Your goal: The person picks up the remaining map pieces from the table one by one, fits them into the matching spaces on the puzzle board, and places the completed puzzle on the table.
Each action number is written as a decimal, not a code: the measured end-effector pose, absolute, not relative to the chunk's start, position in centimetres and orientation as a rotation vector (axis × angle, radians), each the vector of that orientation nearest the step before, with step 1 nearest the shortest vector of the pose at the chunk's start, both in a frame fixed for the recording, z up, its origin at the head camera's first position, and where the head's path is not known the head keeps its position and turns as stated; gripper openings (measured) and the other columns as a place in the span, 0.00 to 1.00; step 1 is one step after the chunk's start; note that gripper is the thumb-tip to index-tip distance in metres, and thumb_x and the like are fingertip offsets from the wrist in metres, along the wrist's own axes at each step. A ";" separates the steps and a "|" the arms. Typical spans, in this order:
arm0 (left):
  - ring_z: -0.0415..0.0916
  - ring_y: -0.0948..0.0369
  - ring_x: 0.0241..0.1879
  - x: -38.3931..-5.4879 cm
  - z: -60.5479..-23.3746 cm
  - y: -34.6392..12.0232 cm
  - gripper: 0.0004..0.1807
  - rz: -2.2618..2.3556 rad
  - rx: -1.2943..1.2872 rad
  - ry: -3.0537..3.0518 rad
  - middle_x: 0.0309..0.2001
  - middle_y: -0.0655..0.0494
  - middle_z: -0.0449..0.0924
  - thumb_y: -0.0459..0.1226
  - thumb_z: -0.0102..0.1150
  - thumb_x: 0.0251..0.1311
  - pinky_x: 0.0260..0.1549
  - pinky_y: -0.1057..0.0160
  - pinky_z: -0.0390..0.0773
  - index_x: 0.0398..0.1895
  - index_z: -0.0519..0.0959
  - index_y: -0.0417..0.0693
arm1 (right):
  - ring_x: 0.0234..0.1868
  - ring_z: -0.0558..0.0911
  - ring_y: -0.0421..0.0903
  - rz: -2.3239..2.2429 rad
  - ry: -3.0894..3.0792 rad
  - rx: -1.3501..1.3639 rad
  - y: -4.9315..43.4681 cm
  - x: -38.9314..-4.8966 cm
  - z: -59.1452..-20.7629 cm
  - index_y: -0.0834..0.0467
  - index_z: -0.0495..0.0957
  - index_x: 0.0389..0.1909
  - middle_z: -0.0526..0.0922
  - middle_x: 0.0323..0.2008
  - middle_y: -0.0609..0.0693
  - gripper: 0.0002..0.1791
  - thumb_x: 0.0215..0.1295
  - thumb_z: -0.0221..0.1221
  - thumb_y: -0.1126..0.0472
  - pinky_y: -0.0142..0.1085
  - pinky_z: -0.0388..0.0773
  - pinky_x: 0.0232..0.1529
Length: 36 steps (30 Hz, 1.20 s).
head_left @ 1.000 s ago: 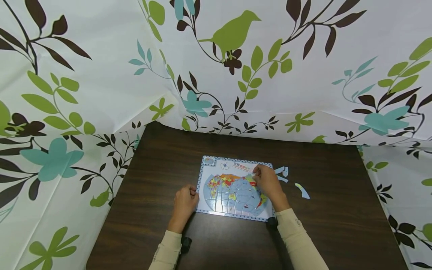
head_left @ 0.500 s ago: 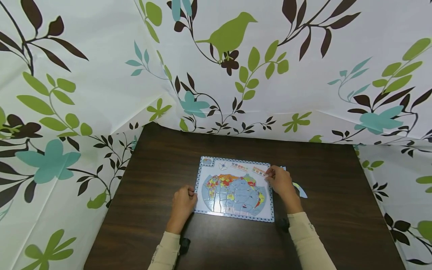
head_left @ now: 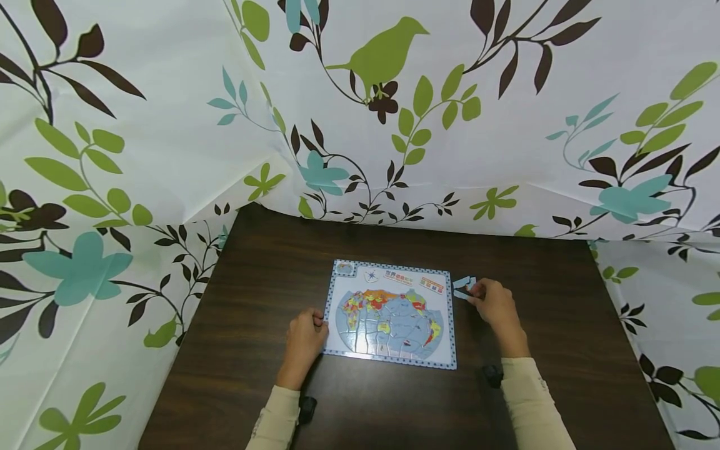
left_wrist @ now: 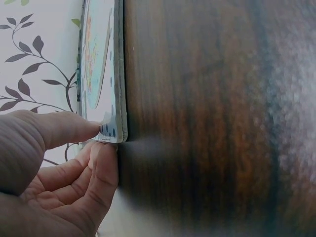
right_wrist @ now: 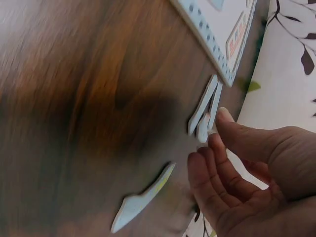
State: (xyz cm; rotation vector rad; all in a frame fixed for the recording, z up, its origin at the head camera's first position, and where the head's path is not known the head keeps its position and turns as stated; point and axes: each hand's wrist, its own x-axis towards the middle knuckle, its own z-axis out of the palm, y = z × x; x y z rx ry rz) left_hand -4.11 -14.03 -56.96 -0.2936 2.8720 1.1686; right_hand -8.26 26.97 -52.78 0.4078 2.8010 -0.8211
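Note:
A world-map jigsaw board (head_left: 335, 344) with a blue dotted border lies on the dark table, its oval map partly filled. My left hand (head_left: 305, 340) holds the board's left edge; in the left wrist view the thumb presses on top of the corner and the curled fingers lie against the side. Off the board's upper right corner, my right hand (right_wrist: 247, 168) has its thumb and fingertips at a small cluster of pale blue puzzle pieces (right_wrist: 202, 106), with a gap between thumb and fingers. A curved puzzle piece (right_wrist: 138, 202) lies apart, nearer the body; the right hand hides it in the head view.
The wood-grain table (head_left: 253, 269) stretches around the board. A white cloth (head_left: 349, 125) with leaves and a bird hangs behind it and along both sides. A black wrist device (head_left: 307, 409) sits at the left wrist, another (head_left: 493, 376) at the right.
My right hand has moved right, off the upper right of the map and across the board's edge, to the loose pieces. The left hand stays on the board's left edge.

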 end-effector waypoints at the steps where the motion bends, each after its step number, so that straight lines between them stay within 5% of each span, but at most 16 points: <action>1: 0.82 0.54 0.31 -4.1 -57.0 -14.0 0.07 1.162 -0.292 2.877 0.32 0.48 0.85 0.29 0.71 0.59 0.34 0.48 0.82 0.39 0.85 0.37 | 0.43 0.80 0.59 -0.810 2.796 0.418 27.3 -8.1 -52.7 0.66 0.80 0.47 0.84 0.45 0.64 0.10 0.70 0.68 0.67 0.52 0.78 0.43; 12: 0.83 0.54 0.32 -4.2 -57.0 -14.0 0.07 1.153 -0.302 2.866 0.32 0.48 0.86 0.30 0.71 0.59 0.36 0.47 0.82 0.40 0.85 0.37 | 0.37 0.83 0.56 -0.766 2.696 0.484 31.1 -6.6 -52.3 0.68 0.78 0.48 0.83 0.44 0.67 0.13 0.71 0.67 0.66 0.47 0.78 0.35; 28: 0.81 0.54 0.32 -4.1 -56.7 -13.9 0.07 1.171 -0.312 2.837 0.33 0.47 0.85 0.29 0.70 0.60 0.36 0.49 0.82 0.40 0.85 0.36 | 0.40 0.82 0.60 -0.696 2.653 0.529 32.0 -6.1 -52.6 0.70 0.78 0.50 0.85 0.42 0.66 0.17 0.64 0.71 0.67 0.53 0.78 0.40; 36: 0.81 0.55 0.32 -4.1 -56.7 -13.9 0.07 1.173 -0.307 2.836 0.33 0.47 0.85 0.29 0.70 0.60 0.35 0.50 0.82 0.40 0.85 0.36 | 0.38 0.80 0.58 -0.702 2.630 0.541 31.9 -6.0 -52.6 0.68 0.81 0.44 0.84 0.37 0.62 0.10 0.66 0.69 0.67 0.51 0.77 0.38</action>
